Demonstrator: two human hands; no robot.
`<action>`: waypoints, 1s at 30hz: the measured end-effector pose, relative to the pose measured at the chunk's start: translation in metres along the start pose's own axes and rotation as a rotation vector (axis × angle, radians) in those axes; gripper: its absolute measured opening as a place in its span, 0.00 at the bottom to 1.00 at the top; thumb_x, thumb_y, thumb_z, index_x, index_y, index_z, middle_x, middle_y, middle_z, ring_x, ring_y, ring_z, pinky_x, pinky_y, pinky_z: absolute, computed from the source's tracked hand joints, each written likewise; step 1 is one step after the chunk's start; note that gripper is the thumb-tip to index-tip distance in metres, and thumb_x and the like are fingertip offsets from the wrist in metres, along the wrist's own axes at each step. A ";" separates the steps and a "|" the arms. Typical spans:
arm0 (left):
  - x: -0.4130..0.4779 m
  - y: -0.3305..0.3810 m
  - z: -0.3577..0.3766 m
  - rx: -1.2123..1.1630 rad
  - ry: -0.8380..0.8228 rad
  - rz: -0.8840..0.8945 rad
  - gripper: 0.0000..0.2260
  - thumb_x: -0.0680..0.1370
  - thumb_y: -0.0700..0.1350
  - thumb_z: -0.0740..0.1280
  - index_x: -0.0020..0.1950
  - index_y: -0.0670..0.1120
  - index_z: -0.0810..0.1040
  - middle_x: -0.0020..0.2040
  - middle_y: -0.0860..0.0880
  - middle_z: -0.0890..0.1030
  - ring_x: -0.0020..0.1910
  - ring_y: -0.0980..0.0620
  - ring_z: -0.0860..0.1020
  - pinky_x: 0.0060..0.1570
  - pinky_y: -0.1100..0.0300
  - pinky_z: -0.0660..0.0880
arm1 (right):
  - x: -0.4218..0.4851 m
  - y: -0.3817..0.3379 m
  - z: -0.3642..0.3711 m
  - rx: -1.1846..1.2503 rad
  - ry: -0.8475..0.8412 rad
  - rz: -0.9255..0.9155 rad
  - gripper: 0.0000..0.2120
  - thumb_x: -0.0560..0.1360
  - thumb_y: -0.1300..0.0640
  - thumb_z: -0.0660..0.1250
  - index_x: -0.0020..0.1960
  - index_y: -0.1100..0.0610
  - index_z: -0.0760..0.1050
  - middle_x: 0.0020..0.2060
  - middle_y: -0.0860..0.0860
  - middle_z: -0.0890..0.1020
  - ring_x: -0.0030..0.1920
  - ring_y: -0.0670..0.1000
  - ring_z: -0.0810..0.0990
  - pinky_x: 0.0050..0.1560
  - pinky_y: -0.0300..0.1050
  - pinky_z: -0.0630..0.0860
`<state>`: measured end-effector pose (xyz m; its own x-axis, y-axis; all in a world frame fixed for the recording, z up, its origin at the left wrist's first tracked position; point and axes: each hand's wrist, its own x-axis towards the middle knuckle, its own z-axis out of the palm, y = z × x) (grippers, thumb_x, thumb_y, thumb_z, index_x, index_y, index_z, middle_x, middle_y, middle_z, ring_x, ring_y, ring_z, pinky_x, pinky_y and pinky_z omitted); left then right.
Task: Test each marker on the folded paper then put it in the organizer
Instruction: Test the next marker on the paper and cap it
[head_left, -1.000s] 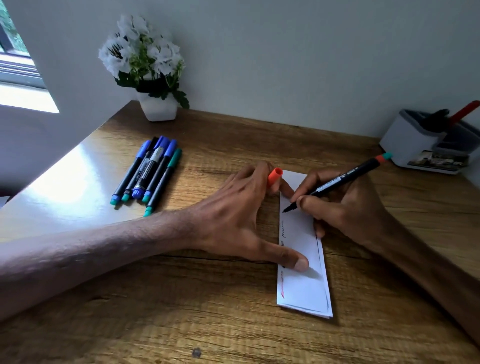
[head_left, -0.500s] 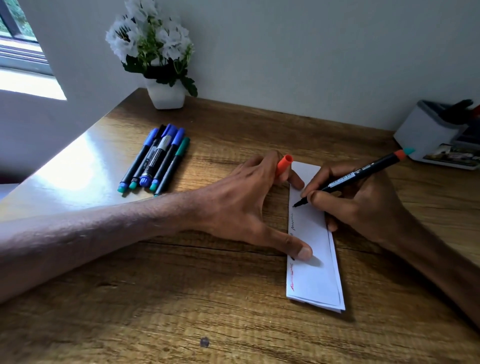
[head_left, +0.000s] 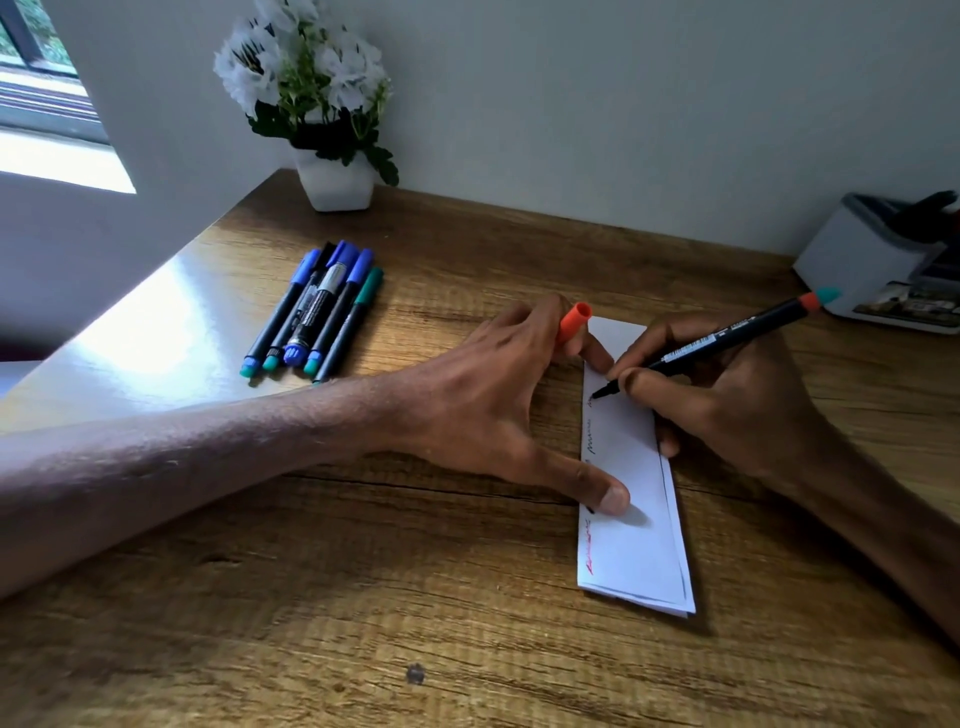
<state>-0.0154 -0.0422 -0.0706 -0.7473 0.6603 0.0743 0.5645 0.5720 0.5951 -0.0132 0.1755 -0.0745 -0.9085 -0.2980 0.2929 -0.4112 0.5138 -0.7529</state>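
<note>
A folded white paper (head_left: 631, 540) lies lengthwise on the wooden desk, with red and dark scribbles along its left edge. My right hand (head_left: 727, 410) grips a black marker (head_left: 727, 338) with an orange and teal end, its tip touching the paper's upper left edge. My left hand (head_left: 493, 400) presses the paper with thumb and a fingertip and holds the marker's orange cap (head_left: 574, 321) between two fingers. Several capped markers (head_left: 317, 312) with blue and green caps lie in a bunch at the left. The white organizer (head_left: 852, 260) stands at the far right.
A white pot of white flowers (head_left: 332, 176) stands at the back of the desk by the wall. The desk's left edge runs diagonally beside a window. Dark objects stick up from the organizer.
The marker tip has moved to the paper's left edge and touches it. The view has shifted, so everything sits more to the right and lower.
</note>
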 end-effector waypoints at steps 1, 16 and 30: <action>0.000 0.000 -0.001 0.002 -0.006 -0.001 0.30 0.63 0.68 0.77 0.49 0.71 0.57 0.54 0.66 0.64 0.53 0.71 0.66 0.49 0.74 0.65 | 0.000 0.000 0.000 -0.004 0.001 0.000 0.02 0.73 0.61 0.73 0.42 0.55 0.82 0.41 0.44 0.86 0.22 0.50 0.80 0.22 0.39 0.78; 0.003 -0.003 -0.001 0.009 -0.013 -0.024 0.30 0.63 0.68 0.77 0.50 0.69 0.58 0.53 0.67 0.64 0.51 0.77 0.64 0.44 0.75 0.65 | 0.002 -0.004 0.002 -0.025 0.053 0.058 0.03 0.74 0.58 0.73 0.42 0.52 0.82 0.41 0.41 0.85 0.22 0.50 0.81 0.22 0.43 0.79; 0.002 -0.003 -0.001 0.004 -0.011 -0.039 0.38 0.63 0.67 0.78 0.65 0.58 0.62 0.56 0.67 0.65 0.56 0.66 0.67 0.52 0.73 0.65 | 0.004 -0.003 0.004 -0.042 0.092 0.061 0.05 0.74 0.58 0.71 0.42 0.50 0.82 0.36 0.41 0.84 0.34 0.44 0.84 0.30 0.40 0.82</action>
<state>-0.0190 -0.0432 -0.0711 -0.7650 0.6427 0.0424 0.5366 0.5995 0.5939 -0.0154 0.1690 -0.0732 -0.9342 -0.1910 0.3013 -0.3557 0.5627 -0.7462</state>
